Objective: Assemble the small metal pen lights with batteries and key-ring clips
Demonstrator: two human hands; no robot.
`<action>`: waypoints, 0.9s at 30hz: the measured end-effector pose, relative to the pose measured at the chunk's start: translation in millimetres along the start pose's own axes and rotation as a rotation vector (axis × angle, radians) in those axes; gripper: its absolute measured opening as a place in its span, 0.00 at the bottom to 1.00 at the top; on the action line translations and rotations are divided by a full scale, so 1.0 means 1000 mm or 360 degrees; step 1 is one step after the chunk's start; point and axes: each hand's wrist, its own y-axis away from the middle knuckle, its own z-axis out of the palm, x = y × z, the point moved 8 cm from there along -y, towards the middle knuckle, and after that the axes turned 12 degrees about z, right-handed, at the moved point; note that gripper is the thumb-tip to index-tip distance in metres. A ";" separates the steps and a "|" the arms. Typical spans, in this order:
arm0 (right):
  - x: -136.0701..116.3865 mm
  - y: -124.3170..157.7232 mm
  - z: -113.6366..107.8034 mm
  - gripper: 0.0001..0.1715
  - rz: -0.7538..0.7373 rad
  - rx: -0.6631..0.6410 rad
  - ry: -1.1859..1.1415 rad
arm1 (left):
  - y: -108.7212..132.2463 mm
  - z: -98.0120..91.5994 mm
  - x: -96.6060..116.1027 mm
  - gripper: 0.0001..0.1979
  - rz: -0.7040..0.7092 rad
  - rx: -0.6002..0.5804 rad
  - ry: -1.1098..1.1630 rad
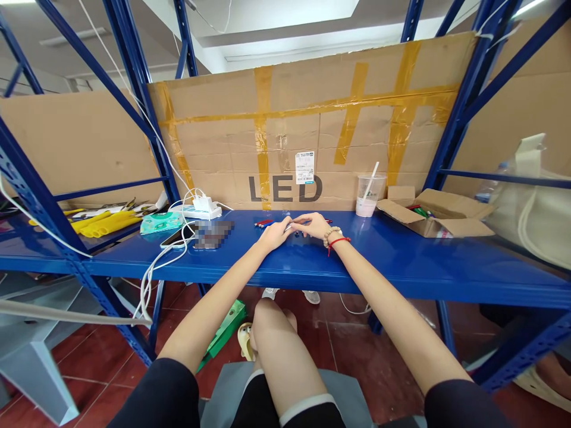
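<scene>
My left hand point(275, 234) and my right hand point(313, 226) meet over the blue shelf table point(348, 255), fingertips pinched together. Between them is something small and partly silvery, too small and too covered by fingers to name. Just left of my left hand lie a few slim red and blue pens point(264, 223). A red piece shows behind my right hand, and small dark bits lie under the fingers. A beaded bracelet and a red string circle my right wrist.
A cup with a straw point(366, 199) and an open cardboard box point(439, 214) holding pens stand right. Left are a power strip point(196, 209), white cables, a phone point(178, 236) and a green tissue pack point(161, 222). A taped cardboard panel point(214, 154) closes the back.
</scene>
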 end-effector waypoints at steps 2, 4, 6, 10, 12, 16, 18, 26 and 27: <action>-0.003 0.002 0.003 0.23 -0.0004 -0.0029 -0.0010 | 0.000 0.001 0.000 0.11 0.0032 0.0010 0.0078; -0.006 0.003 0.004 0.23 -0.0028 -0.0016 0.0015 | 0.000 0.003 -0.002 0.10 0.0038 0.0016 0.0128; -0.007 0.004 0.003 0.23 -0.0052 0.0007 0.0046 | 0.000 0.003 -0.002 0.11 0.0040 0.0013 0.0142; -0.006 0.003 -0.003 0.21 -0.0046 0.0106 0.0136 | -0.001 0.003 -0.003 0.10 0.0012 -0.0011 0.0075; -0.004 0.002 -0.012 0.18 -0.0028 0.0244 0.0263 | -0.001 0.002 -0.005 0.10 -0.0016 0.0013 0.0024; 0.002 0.003 -0.024 0.13 0.0100 0.0425 0.0601 | -0.002 -0.002 -0.005 0.10 -0.0016 0.0081 -0.0042; 0.007 0.003 -0.024 0.13 0.0183 0.0399 0.0711 | -0.002 -0.002 -0.004 0.11 0.0000 0.0073 -0.0045; 0.014 0.000 -0.013 0.16 0.0300 0.0167 0.0773 | -0.001 0.000 -0.002 0.11 -0.0018 -0.0012 -0.0076; 0.014 0.000 -0.011 0.16 0.0298 0.0140 0.0769 | -0.001 0.000 -0.002 0.11 -0.0016 -0.0015 -0.0083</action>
